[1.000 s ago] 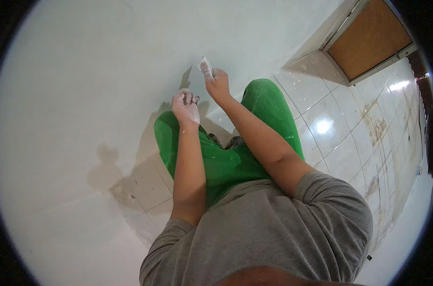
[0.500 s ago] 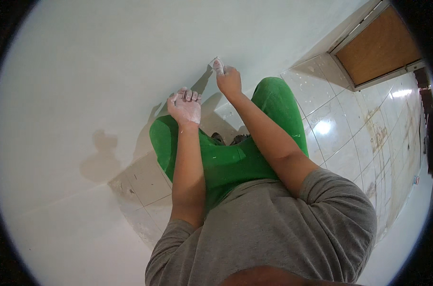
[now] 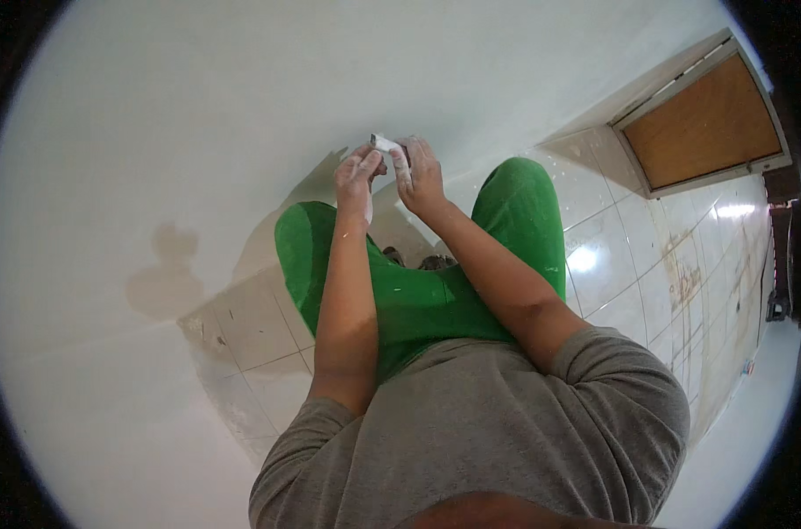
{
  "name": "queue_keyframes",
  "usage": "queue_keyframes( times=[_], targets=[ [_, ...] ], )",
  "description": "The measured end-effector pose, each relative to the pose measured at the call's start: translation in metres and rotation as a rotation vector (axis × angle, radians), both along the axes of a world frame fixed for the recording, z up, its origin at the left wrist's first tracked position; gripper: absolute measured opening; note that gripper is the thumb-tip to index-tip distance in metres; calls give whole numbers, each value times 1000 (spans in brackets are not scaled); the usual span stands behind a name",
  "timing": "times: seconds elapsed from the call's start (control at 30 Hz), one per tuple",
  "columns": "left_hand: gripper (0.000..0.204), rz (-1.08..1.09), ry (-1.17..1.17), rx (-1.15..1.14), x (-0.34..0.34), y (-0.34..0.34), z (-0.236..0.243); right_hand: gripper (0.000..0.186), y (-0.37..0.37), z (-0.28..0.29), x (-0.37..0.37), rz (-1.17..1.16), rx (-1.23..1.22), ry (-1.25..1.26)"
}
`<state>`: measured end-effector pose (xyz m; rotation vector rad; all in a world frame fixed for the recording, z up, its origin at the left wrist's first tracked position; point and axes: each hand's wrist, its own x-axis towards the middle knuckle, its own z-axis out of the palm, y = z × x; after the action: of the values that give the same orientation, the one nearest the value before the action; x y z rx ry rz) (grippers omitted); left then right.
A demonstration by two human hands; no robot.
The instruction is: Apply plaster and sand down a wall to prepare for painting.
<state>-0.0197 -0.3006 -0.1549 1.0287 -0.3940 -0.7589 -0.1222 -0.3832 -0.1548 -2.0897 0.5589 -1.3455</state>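
Observation:
A small folded piece of sandpaper [image 3: 384,144], coated in white dust, is held up between my two hands in front of the wall. My right hand [image 3: 421,176] grips its right part between thumb and fingers. My left hand [image 3: 357,181] has its fingers curled in and its thumb pressed at the sheet's left end. White powder covers the fingers of both hands. Just beyond them rises a pale smooth wall [image 3: 242,106], with the shadow of my hands on it.
My green-trousered knees [image 3: 515,207] are bent wide on either side, close to the wall. Shiny floor tiles [image 3: 612,234] with dust and brown stains lie to the right. A brown door panel in a pale frame [image 3: 704,128] stands at the far right.
My left hand, earlier palm up with loosely curled fingers, has turned and closed on the sandpaper. My right hand has drawn the sheet down from the wall toward it.

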Motion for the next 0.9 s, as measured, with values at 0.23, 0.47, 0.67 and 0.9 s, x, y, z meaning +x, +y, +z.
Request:
queue_keyframes(
  times=[0.23,0.47,0.67,0.9],
  targets=[
    [20,-23,-34,66,3,11,7,29,-4,12,-2,533,576,167],
    [27,76,-138,172,2,7,-1,44,-13,-8,5,472,812,177],
    [57,65,40,216,3,6,1,49,-62,-32,12,-55,827,-91],
    [60,6,103,285,-4,9,4,46,-56,-25,23,-87,475,17]
  ],
)
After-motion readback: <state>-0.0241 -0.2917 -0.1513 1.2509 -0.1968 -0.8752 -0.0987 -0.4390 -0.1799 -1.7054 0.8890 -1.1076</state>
